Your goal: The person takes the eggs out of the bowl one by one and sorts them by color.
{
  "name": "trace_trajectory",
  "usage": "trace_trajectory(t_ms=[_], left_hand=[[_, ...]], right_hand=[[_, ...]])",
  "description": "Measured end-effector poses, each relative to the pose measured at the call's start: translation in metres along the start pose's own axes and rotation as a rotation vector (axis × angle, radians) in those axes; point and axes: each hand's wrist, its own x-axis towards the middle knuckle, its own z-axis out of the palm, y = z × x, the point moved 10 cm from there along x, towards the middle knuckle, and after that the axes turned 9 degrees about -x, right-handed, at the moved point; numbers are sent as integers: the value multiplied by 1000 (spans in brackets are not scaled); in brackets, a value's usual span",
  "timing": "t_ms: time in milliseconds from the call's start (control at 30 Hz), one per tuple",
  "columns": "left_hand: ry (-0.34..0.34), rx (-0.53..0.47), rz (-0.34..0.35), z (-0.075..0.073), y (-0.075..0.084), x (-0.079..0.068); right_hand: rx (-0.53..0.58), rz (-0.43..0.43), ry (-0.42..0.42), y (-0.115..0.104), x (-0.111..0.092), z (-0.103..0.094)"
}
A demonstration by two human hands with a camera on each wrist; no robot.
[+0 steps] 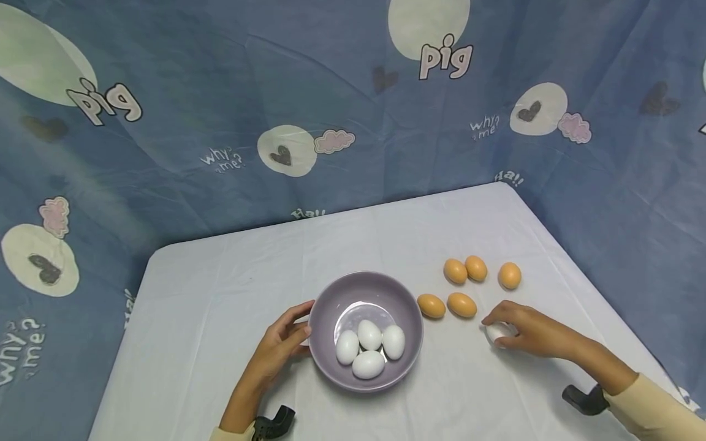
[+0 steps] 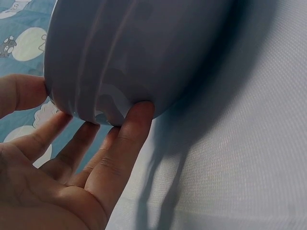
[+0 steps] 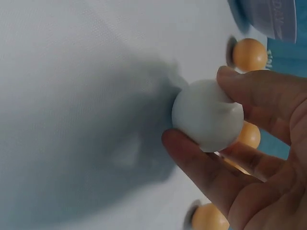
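Observation:
A purple-grey bowl [image 1: 320,361] stands on the white-covered table, holding several white eggs [image 1: 368,365]. My left hand [image 1: 279,344] rests its fingertips against the bowl's left outer side. Up close in the left wrist view, those fingers [image 2: 112,165] touch the glossy outer wall of the bowl [image 2: 129,52]. To the right, my right hand [image 1: 532,331] holds one white egg [image 3: 204,115] between thumb and fingers. That egg is at or just above the cloth; I cannot tell which. Part of it is hidden by the hand in the head view.
Several orange-brown eggs [image 1: 462,305] lie loose between the bowl and the right hand and farther back. The white cloth [image 1: 220,294] covers the table. A blue printed curtain [image 1: 353,86] hangs behind it and along the right side.

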Motion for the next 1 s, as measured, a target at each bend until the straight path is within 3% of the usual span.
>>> trace_trajectory(t_ms=[367,667,833,1000], left_hand=[[-2,9,4,-1,1,0],[-7,1,7,-1,1,-2],[-16,-11,26,-1,4,-2],[-24,-18,35,-2,2,-2]], right_hand=[[-56,-36,20,-4,-1,-3],[-39,66,-48,0,4,-21],[-59,25,-8,-18,18,-49],[12,-48,-24,-53,39,-65]])
